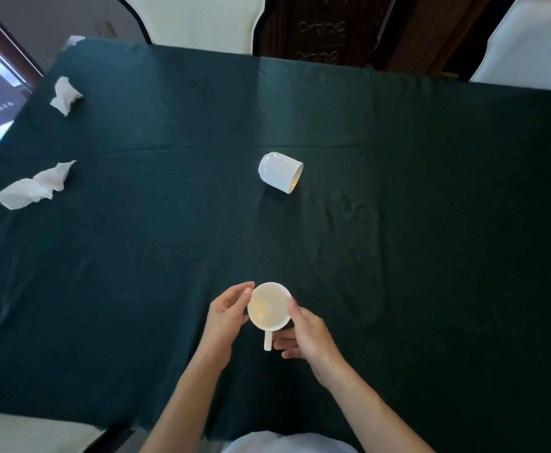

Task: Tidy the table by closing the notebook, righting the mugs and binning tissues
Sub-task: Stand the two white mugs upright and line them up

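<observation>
A white mug [269, 306] stands upright near the table's front edge, mouth up, its handle pointing toward me. My left hand [226, 317] cups its left side, fingertips on the rim. My right hand [303, 331] touches its right side, thumb at the rim and fingers beside the handle. A second white mug [279, 171] lies on its side at the table's middle, mouth facing right. Two crumpled white tissues lie at the left: one tissue [35, 186] nearer, another tissue [65, 94] farther back. No notebook is in view.
A dark green cloth covers the table [414, 223]. White chairs stand beyond the far edge, one chair [199, 18] at the back middle and one chair [529, 44] at the back right. A pale seat [22, 433] shows at the bottom left.
</observation>
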The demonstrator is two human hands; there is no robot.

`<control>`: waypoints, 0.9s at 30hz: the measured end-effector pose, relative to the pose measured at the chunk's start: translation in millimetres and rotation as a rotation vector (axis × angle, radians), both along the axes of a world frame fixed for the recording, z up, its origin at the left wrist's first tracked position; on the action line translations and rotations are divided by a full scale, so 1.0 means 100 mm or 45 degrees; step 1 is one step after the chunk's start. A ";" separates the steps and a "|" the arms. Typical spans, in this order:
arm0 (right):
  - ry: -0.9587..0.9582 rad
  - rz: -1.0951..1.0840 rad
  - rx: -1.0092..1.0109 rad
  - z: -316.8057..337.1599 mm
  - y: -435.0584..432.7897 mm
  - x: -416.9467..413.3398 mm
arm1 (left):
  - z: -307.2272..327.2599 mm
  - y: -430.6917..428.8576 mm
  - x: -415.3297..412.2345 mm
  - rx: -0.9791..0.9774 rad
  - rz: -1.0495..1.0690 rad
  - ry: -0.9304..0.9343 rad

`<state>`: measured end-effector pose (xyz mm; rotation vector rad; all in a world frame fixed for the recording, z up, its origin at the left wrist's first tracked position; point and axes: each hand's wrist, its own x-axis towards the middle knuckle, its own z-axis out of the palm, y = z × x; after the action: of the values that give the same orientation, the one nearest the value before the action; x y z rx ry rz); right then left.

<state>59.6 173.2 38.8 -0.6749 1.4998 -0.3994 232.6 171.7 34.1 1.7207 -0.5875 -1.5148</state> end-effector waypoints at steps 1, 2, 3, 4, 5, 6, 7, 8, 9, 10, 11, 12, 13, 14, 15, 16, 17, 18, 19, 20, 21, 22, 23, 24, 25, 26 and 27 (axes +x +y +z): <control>0.059 0.018 0.016 0.00 -0.04 -0.02 | -0.01 -0.06 0.04 0.006 -0.011 -0.045; 0.129 0.046 0.023 0.00 -0.09 -0.04 | -0.01 -0.15 0.08 0.009 -0.027 -0.092; 0.197 0.073 0.018 0.00 -0.17 -0.07 | -0.01 -0.25 0.11 0.011 -0.045 -0.133; 0.257 0.096 0.002 -0.01 -0.26 -0.11 | 0.00 -0.37 0.15 0.006 -0.070 -0.171; 0.299 0.110 -0.022 -0.01 -0.39 -0.14 | 0.01 -0.51 0.18 -0.011 -0.099 -0.208; 0.323 0.116 -0.055 -0.02 -0.53 -0.17 | 0.02 -0.66 0.21 -0.034 -0.132 -0.250; 0.337 0.121 -0.094 -0.04 -0.70 -0.20 | 0.03 -0.84 0.24 -0.055 -0.165 -0.296; 0.357 0.138 -0.136 -0.06 -0.88 -0.23 | 0.06 -1.02 0.26 -0.071 -0.192 -0.339; 0.388 0.181 -0.178 -0.07 -1.05 -0.26 | 0.08 -1.20 0.28 -0.083 -0.212 -0.371; 0.431 0.245 -0.218 -0.06 -1.25 -0.28 | 0.11 -1.39 0.28 -0.096 -0.225 -0.391; 0.474 0.313 -0.255 -0.05 -1.44 -0.30 | 0.14 -1.57 0.28 -0.108 -0.232 -0.400; 0.511 0.368 -0.294 -0.03 -1.62 -0.30 | 0.16 -1.74 0.26 -0.116 -0.234 -0.401; 0.539 0.407 -0.336 -0.01 -1.80 -0.31 | 0.18 -1.90 0.23 -0.122 -0.228 -0.395; 0.560 0.437 -0.380 0.00 -1.95 -0.30 | 0.20 -2.04 0.20 -0.128 -0.214 -0.388; 0.582 0.465 -0.423 0.01 -2.11 -0.29 | 0.21 -2.16 0.17 -0.138 -0.198 -0.383; 0.615 0.494 -0.462 0.01 -2.26 -0.27 | 0.22 -2.28 0.14 -0.149 -0.184 -0.381; 0.652 0.518 -0.499 0.01 -2.39 -0.25 | 0.21 -2.38 0.10 -0.160 -0.175 -0.383; 0.686 0.537 -0.529 0.01 -2.52 -0.22 | 0.20 -2.48 0.07 -0.166 -0.172 -0.389; 0.708 0.549 -0.552 0.00 -2.62 -0.20 | 0.18 -2.55 0.05 -0.166 -0.173 -0.400; 0.718 0.557 -0.566 -0.02 -2.73 -0.17 | 0.16 -2.63 0.02 -0.160 -0.178 -0.411; 0.722 0.564 -0.572 -0.04 -2.82 -0.14 | 0.13 -2.70 0.00 -0.149 -0.187 -0.419; 0.723 0.571 -0.575 -0.06 -2.89 -0.11 | 0.10 -2.76 -0.01 -0.137 -0.194 -0.422; 0.722 0.580 -0.577 -0.09 -2.96 -0.08 | 0.07 -2.80 -0.01 -0.126 -0.197 -0.423; 0.720 0.591 -0.576 -0.11 -3.01 -0.05 | 0.05 -2.83 -0.02 -0.118 -0.199 -0.425; 0.714 0.603 -0.568 -0.14 -3.06 -0.02 | 0.03 -2.85 -0.01 -0.112 -0.198 -0.425; 0.705 0.617 -0.556 -0.17 -3.09 0.00 | 0.02 -2.87 -0.01 -0.106 -0.204 -0.421; 0.694 0.633 -0.546 -0.20 -3.12 0.03 | 0.00 -2.88 0.00 -0.104 -0.218 -0.414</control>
<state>62.3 -138.3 19.3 -1.5529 1.6900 -0.1512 232.7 -116.2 34.5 1.9067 -0.9723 -1.3100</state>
